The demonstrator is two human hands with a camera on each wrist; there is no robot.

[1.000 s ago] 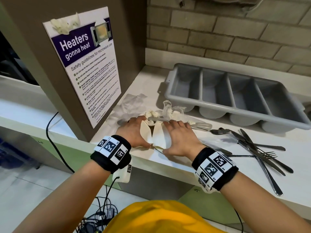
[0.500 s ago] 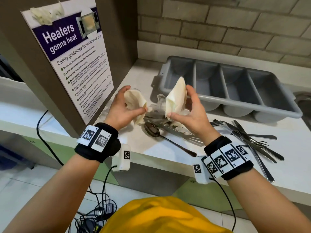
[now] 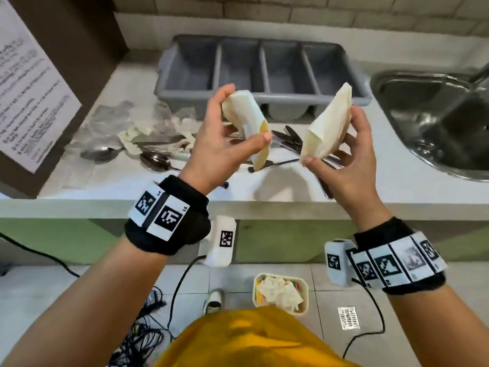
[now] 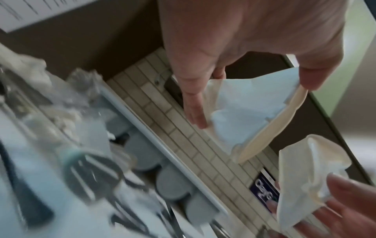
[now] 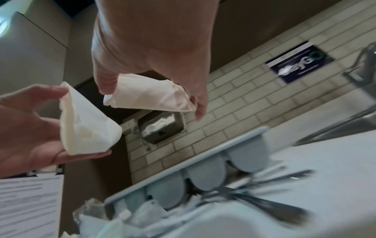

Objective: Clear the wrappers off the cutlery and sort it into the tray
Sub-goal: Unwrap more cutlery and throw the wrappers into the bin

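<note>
Since half a second ago both hands have lifted higher and drawn apart, so the two paper wrappers now sit well apart in the air above the counter (image 3: 277, 186) instead of close together near the tray. The left hand (image 3: 219, 144) pinches the left wrapper (image 3: 244, 117) between thumb and curled fingers; it is cream paper, folded into a pocket with one open end and a darker tan lining at its lower edge. The right hand (image 3: 346, 165) grips the right wrapper (image 3: 328, 128) the same way, thumb under its lower corner and fingers behind; this one is a flat, creased cream pouch tapering to a point at the top. Below them loose spoons (image 3: 156, 160), forks and knives (image 3: 288, 140) lie bare on the counter beside crumpled clear plastic (image 3: 111, 115) and torn paper scraps. The grey tray (image 3: 264, 70), with four compartments, stands behind the cutlery against the brick wall, left of the steel sink (image 3: 434, 115). On the floor a small bin (image 3: 280, 292) holds crumpled paper.
</note>
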